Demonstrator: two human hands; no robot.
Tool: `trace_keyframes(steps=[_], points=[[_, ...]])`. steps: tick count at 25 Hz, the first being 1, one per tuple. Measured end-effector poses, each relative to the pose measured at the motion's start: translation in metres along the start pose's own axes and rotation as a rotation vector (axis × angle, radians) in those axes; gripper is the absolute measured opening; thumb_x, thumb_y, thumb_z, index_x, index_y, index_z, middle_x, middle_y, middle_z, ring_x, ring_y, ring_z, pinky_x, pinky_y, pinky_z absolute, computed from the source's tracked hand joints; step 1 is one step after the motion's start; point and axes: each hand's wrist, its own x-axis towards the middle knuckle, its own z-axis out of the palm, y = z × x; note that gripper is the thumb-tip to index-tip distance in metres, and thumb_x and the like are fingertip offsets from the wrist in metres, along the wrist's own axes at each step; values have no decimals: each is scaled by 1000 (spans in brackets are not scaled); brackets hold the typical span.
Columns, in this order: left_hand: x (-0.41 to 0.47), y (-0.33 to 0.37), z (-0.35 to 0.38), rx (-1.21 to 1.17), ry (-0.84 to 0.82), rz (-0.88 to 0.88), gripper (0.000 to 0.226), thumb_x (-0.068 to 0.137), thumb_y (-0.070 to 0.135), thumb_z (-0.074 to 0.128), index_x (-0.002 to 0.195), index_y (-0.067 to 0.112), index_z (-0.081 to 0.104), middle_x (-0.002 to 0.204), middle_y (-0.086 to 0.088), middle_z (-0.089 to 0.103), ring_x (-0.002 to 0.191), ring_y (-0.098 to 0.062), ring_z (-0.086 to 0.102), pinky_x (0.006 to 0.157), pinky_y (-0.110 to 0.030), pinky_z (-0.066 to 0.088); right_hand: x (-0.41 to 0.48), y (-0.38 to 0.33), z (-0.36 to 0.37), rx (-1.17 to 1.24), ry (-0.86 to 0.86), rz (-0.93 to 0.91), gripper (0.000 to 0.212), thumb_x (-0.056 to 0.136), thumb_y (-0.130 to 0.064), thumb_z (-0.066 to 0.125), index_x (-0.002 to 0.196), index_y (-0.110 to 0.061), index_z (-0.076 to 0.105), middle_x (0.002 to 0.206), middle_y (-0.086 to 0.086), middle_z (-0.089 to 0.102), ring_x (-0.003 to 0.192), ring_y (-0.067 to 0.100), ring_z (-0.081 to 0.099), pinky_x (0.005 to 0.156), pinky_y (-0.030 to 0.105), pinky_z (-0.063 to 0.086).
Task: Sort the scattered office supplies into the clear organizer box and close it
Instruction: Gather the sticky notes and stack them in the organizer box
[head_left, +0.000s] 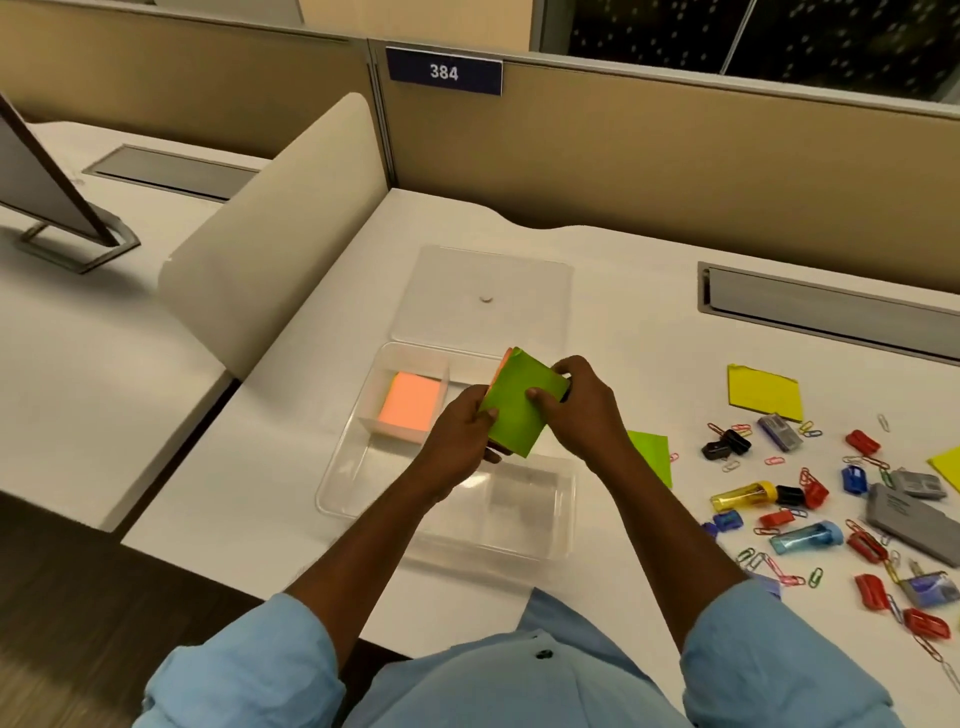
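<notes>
Green notes (511, 421) over the clear box (332, 483)
The left hand (462, 431) and right hand (579, 402) both pinch them; white worktop (623, 322) below.

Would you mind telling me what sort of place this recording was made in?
Most likely an open-plan office: tan cubicle partitions border the white desk, a plate reading 384 marks the workstation, and a monitor stands on the neighbouring desk.

An open-plan office is shown. White desks (623, 291) are ranged against tan cubicle partitions (675, 156), one of which is marked by a plate (444, 71) numbered 384. A monitor (41, 176) is seen on the neighbouring desk, a grey hatch (831, 312) is set into the near one, and paper clips (763, 562) and sticky notes (763, 392) are scattered about.
</notes>
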Motion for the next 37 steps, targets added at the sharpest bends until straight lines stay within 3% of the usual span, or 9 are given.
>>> trace_keyframes(steps=[6,9,12,15,18,25,27,32,37], points=[[20,-21,-71,566,356,82,25,97,15,41,89,0,60,88,-19,63,81,-34,58,67,-36,41,28,-56,67,129,-81,-46,32,90,-1,55,120,-7,64,121,16,62,105,30,61,88,47,54],[34,-30,-107,734,479,122,25,92,8,44,97,-1,67,95,-23,64,89,-37,60,74,-40,46,36,-75,93,228,-102,15,31,90,4,53,119,-2,63,120,17,61,91,25,61,80,44,58],[41,-33,-134,852,555,90,27,91,3,44,105,5,67,103,-21,62,95,-38,57,75,-41,45,48,-79,114,199,-71,27,30,90,7,49,114,0,65,113,18,64,90,34,65,79,49,57],[43,-37,-145,843,581,76,26,92,7,45,108,7,66,107,-20,61,98,-37,54,78,-42,44,57,-77,132,108,-76,17,30,88,6,48,110,-1,66,106,19,67,95,35,64,84,50,54],[49,-47,-148,788,537,18,25,94,10,44,109,6,64,106,-20,61,98,-37,56,79,-43,47,58,-73,144,-114,-107,-15,32,90,-4,52,120,-9,63,119,13,65,109,28,60,92,33,49],[50,-61,-151,702,462,54,37,81,-10,43,110,4,61,104,-19,67,101,-35,60,83,-39,46,53,-65,165,-617,-117,-206,35,89,-4,44,118,-11,61,113,15,55,109,35,47,88,38,36],[51,-61,-153,720,457,81,35,80,-10,40,101,7,62,96,-19,64,94,-37,59,80,-40,44,52,-64,169,-627,-111,-199,37,87,0,43,120,-8,58,117,17,49,112,36,42,90,39,34],[51,-51,-147,825,528,104,34,85,-6,41,111,-1,61,109,-26,63,102,-44,57,85,-46,46,45,-61,169,-544,-105,-217,42,79,7,50,118,-5,56,121,18,48,113,36,42,91,40,33],[56,-37,-118,903,518,323,26,86,-4,44,99,-3,66,94,-29,64,88,-47,57,77,-48,46,32,-45,151,-498,27,-266,33,82,-1,56,114,-7,60,115,15,53,107,36,47,85,40,36]])
